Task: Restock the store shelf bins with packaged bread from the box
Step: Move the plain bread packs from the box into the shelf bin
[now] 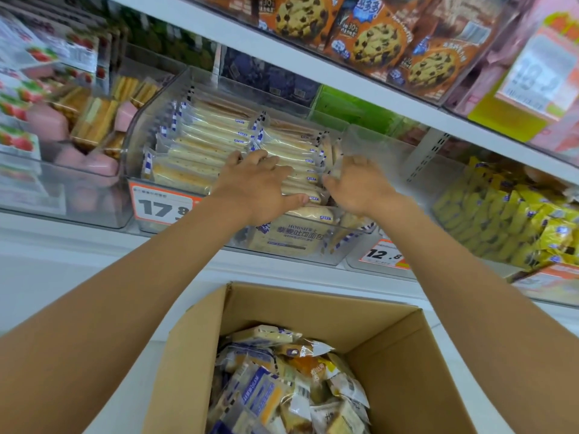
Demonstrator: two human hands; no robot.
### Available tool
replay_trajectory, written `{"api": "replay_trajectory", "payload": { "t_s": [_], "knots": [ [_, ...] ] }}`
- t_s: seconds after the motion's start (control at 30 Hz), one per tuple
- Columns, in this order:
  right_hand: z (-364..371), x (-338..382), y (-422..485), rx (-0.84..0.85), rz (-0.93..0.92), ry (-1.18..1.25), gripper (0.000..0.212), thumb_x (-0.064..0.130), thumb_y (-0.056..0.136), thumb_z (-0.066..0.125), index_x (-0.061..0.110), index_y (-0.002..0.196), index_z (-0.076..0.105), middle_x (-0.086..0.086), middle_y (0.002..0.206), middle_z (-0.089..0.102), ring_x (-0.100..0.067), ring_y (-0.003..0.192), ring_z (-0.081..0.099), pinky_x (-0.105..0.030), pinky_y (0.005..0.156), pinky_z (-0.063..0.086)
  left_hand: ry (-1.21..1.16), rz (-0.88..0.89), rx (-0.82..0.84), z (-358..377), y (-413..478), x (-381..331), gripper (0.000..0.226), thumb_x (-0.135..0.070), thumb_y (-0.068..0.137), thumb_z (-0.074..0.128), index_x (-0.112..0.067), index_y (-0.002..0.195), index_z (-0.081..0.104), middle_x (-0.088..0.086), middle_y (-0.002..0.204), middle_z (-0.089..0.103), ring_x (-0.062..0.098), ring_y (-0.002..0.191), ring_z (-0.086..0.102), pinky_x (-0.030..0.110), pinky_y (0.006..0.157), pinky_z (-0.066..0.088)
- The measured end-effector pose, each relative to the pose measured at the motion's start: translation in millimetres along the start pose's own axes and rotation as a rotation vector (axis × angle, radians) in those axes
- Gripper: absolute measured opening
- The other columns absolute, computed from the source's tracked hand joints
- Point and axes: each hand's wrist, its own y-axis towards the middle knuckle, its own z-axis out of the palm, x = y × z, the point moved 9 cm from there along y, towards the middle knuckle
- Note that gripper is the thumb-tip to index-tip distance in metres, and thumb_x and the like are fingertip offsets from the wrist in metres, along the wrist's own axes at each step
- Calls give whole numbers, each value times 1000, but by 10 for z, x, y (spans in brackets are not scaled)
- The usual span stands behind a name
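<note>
A clear plastic shelf bin on the middle shelf holds rows of packaged bread slices standing on edge. My left hand lies on the front packs of the right-hand row, fingers spread over their tops and thumb against a pack. My right hand is at the right end of the same row, fingers curled against the packs there. Below, an open cardboard box holds several loose bread packs.
Price tags hang on the bin fronts. A bin of yellow packs stands to the right, and bins of pink and sandwich packs to the left. The upper shelf carries cookie packs.
</note>
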Motion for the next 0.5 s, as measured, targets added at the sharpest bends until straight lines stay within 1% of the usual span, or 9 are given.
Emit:
{"api": "replay_trajectory", "payload": {
  "t_s": [0.03,0.07,0.13,0.17,0.2,0.27,0.33,0.43,0.5],
  "knots": [
    [6,-18,23,68,13,1,63,48,104,24,0,140,43,-26,148,37,-35,133,40,-37,106,32,2,0,-1,0,4,2,80,-79,88,17,-35,155,22,-4,164,16,16,151,6,49,121,8],
    [21,-20,47,120,22,20,68,52,103,19,1,145,39,-24,153,33,-34,137,37,-37,108,31,1,1,-1,-1,8,6,80,-79,88,17,-35,155,22,-4,164,16,16,151,6,50,121,8],
    [56,51,58,120,-32,103,74,57,102,18,8,156,5,-15,164,6,-31,149,14,-39,118,17,1,4,0,6,13,3,80,-79,88,17,-35,155,22,-4,164,16,16,151,6,49,121,8],
    [102,89,56,100,-65,154,76,57,102,21,13,156,-9,-12,164,-1,-29,151,9,-37,119,14,4,5,0,9,13,0,80,-79,88,18,-35,155,22,-4,164,16,16,151,6,49,121,8],
    [185,108,67,116,-83,212,77,56,102,23,16,155,-16,-11,164,0,-28,150,12,-35,118,16,9,2,0,8,9,-1,80,-79,88,17,-35,155,21,-4,164,16,16,151,5,49,121,8],
    [352,87,134,230,-38,331,79,59,100,23,18,154,-17,-11,163,12,-27,147,24,-33,114,23,14,-1,4,5,5,5,81,-79,88,17,-34,155,20,-4,165,15,17,151,5,49,121,8],
    [355,53,204,254,29,386,81,64,98,21,18,155,-13,-10,164,7,-29,150,16,-37,117,18,9,1,6,3,4,-1,80,-78,89,17,-34,156,20,-3,165,15,17,151,5,49,121,7],
    [231,77,137,3,-9,296,82,61,100,22,9,156,-8,-11,164,-8,-26,151,-8,-39,122,1,1,-1,-5,-1,1,-8,78,-78,89,20,-35,154,23,-4,164,17,16,151,6,48,121,7],
    [314,80,70,-41,-35,325,82,63,98,22,14,156,-9,-9,164,-10,-24,151,-10,-40,123,-1,2,-4,-19,4,5,0,77,-78,89,20,-36,153,24,-4,164,18,16,151,7,48,120,8]
  ]
}}
